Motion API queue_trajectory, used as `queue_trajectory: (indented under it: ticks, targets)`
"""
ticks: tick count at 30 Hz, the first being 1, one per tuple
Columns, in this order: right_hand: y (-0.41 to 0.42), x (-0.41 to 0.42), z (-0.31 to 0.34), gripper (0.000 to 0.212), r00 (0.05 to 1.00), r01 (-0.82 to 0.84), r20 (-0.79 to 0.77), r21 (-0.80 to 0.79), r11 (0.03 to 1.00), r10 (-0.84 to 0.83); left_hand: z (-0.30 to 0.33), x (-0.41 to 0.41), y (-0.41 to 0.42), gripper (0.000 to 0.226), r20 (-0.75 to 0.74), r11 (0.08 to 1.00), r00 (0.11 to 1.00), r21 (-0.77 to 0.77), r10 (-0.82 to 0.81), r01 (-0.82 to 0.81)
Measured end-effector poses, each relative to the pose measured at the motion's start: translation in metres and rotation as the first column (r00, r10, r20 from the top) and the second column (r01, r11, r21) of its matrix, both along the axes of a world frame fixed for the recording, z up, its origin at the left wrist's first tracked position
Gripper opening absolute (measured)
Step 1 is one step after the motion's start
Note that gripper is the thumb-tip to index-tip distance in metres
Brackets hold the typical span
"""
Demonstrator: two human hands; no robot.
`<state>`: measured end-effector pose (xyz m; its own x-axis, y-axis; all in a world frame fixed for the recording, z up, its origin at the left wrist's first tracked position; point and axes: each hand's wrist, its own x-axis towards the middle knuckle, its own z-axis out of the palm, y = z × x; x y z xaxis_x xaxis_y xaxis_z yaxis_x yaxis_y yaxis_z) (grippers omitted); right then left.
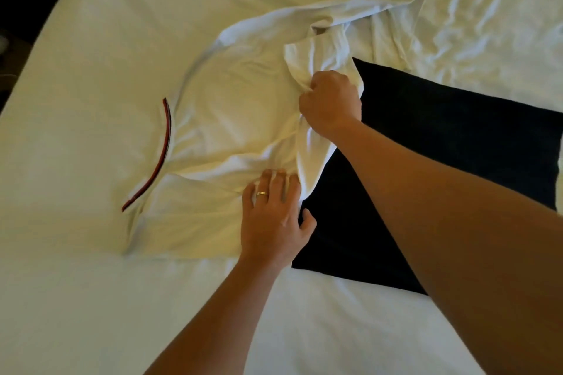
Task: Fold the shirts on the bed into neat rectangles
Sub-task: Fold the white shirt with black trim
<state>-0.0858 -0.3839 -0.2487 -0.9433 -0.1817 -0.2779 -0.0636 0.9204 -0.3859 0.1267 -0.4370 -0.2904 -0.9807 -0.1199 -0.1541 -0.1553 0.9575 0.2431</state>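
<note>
white shirt long axis left-right, collar left; right hand grips bunched fabric, left hand apparently presses flat.

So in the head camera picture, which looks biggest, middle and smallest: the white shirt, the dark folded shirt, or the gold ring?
1. White cotton shirt with striped collar, though it's bunched up.
2. Dark navy folded rectangular shirt, partly hidden by an arm, so these two are close.
3. Thin gold ring, clearly smallest.
</note>
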Motion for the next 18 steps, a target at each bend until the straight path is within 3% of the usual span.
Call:
queue_trajectory:
  ticks: [2,4,7,9,12,15,18]
  targets:
    - [0.021,0.000,0.009,0.012,0.949,0.313,0.077,-0.307,0.899,-0.304,0.002,-0.001,0.003,0.054,0.025,1.000,1.000,-0.007,0.008,-0.008]
    - [0.054,0.012,0.020,0.013,0.781,0.599,0.231,-0.541,0.591,-0.580,0.006,-0.002,0.005,0.054,0.055,1.000,0.998,-0.025,0.003,-0.002]
    - [0.114,0.051,0.028,0.015,0.446,0.797,0.474,-0.596,0.096,-0.760,0.007,-0.001,0.004,0.050,0.075,0.998,0.997,-0.064,-0.011,0.016]
    - [0.152,0.084,0.028,0.009,0.256,0.842,0.624,-0.519,-0.146,-0.738,0.006,0.000,0.002,0.049,0.079,0.995,0.996,-0.090,-0.038,0.045]
    - [0.187,0.122,0.023,0.010,0.097,0.873,0.760,-0.375,-0.313,-0.642,0.006,0.000,0.001,0.050,0.065,0.989,0.996,-0.133,-0.061,0.069]
    - [0.206,0.127,0.022,0.015,0.066,0.846,0.821,-0.348,-0.404,-0.568,0.013,-0.004,0.008,0.052,0.026,0.979,0.996,-0.185,-0.080,0.084]
    - [0.219,0.111,0.022,0.022,0.045,0.834,0.808,-0.354,-0.423,-0.588,0.016,-0.010,0.015,0.061,0.075,0.970,0.984,-0.175,-0.160,0.171]
